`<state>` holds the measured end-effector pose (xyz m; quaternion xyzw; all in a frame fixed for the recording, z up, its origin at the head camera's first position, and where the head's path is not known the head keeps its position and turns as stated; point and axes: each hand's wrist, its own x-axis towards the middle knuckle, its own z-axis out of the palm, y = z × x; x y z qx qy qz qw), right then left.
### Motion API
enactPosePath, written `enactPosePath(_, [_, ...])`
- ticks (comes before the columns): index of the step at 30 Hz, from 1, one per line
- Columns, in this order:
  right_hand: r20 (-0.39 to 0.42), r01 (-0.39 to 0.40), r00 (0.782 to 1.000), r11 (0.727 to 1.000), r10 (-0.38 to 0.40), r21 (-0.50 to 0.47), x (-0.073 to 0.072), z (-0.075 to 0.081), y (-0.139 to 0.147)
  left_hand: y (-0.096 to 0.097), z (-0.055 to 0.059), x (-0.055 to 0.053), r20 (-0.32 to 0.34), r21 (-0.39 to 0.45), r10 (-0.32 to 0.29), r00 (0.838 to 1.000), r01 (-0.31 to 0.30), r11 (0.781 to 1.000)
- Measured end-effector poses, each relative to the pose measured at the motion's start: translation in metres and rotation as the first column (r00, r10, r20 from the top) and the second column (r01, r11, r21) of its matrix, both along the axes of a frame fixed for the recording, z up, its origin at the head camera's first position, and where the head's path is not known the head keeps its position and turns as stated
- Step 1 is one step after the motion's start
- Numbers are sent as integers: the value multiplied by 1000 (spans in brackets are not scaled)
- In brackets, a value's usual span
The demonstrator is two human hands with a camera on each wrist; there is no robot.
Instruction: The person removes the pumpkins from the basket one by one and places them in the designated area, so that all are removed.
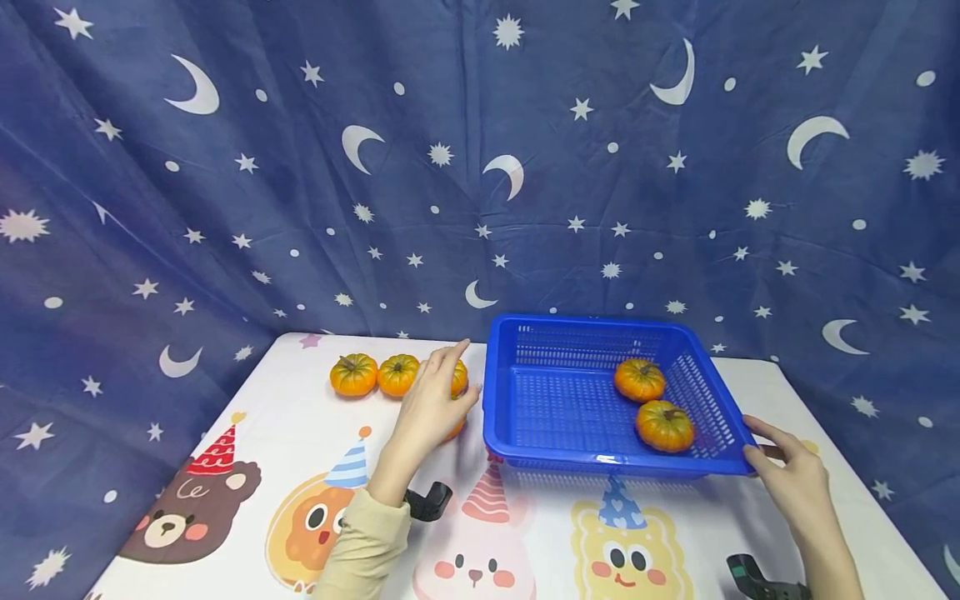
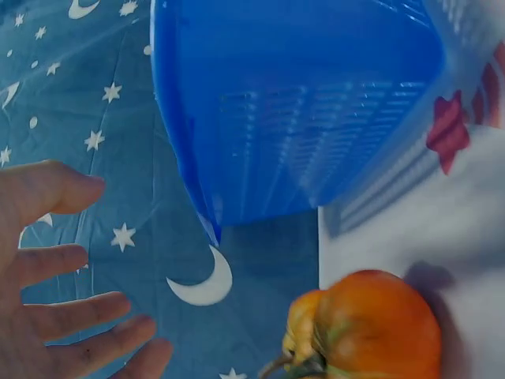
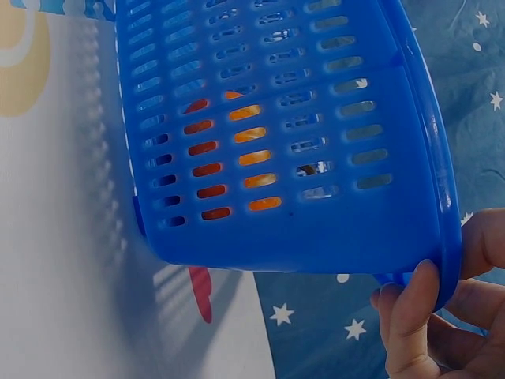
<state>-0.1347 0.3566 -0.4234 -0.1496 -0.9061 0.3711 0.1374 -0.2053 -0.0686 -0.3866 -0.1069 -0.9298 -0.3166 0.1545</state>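
Blue cloth (image 1: 540, 267) with white moons and stars hangs behind a white counter (image 1: 551, 517). At its near right corner, the basket (image 1: 551, 458) has its rim pinched by the person's right grip (image 1: 795, 475). Left of that grip, two pumpkins (image 1: 665, 426) lie inside the basket, toward its right side. Near the basket's left side, the left grip (image 1: 433, 398) is released, fingers spread, holding nothing. Left of it, two pumpkins (image 1: 354, 375) sit side by side on the counter; two more pumpkins (image 1: 460, 378) show partly hidden behind it.
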Motion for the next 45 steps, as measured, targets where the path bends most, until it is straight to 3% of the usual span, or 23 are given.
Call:
enactPosePath(14, [23, -5, 1000, 1000, 5, 13, 0, 3, 0, 30, 21, -15, -27, -104, -89, 996, 86, 991])
enactPosePath(19, [14, 15, 1000, 1000, -15, 5, -5, -7, 8, 43, 29, -19, -39, -159, -142, 989, 134, 978])
enactPosePath(23, [10, 37, 999, 999, -37, -16, -11, -16, 13, 53, 35, -22, -24, -205, -183, 983, 174, 963])
enactPosePath(32, [1, -18, 1000, 1000, 18, -2, 1, 3, -1, 75, 44, -32, 33, -271, -278, 960, 276, 922])
enactPosePath(45, [3, -25, 1000, 1000, 25, 0, 3, 4, -1, 111, 51, -43, 98, -374, -371, 924, 379, 846])
